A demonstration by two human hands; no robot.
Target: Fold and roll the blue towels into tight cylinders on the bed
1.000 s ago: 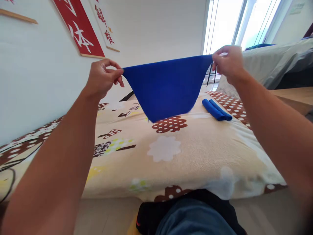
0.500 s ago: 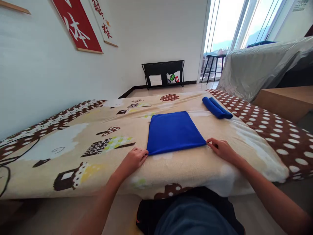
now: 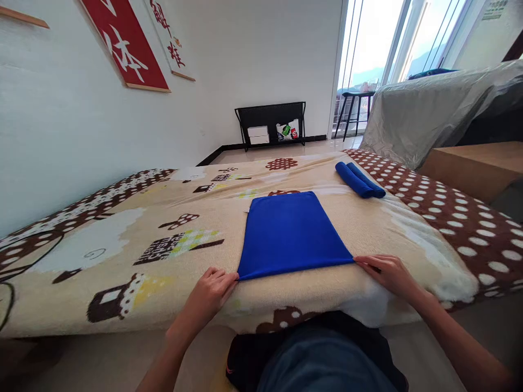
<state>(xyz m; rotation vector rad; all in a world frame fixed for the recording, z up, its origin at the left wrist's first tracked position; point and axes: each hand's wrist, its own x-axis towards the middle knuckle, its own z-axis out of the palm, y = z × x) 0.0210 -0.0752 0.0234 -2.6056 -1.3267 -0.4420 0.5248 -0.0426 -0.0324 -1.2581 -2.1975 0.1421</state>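
Note:
A plain blue cloth (image 3: 292, 234) lies spread flat on the patterned blanket (image 3: 302, 296), its near edge pulled straight. My left hand (image 3: 214, 288) is closed on the near left corner, pinching it between thumb and fingers. At the near right corner, my right hand (image 3: 386, 272) pinches the fabric in the same way. Two blue rolled cloths (image 3: 359, 179) lie side by side beyond the right hand, touching neither hand. A small pale tag sticks out at the cloth's left edge.
The blanket has a brown border with white dots. A black rack (image 3: 270, 122) holding a white box stands by the far wall. To the right are a wooden box-like piece (image 3: 474, 163), plastic-covered furniture (image 3: 425, 109) and a dark stool (image 3: 353, 109) near the window.
Both hands have drawn the blue cloth nearer to me, with its near corners a little farther apart. The rolled cloths stay where they were.

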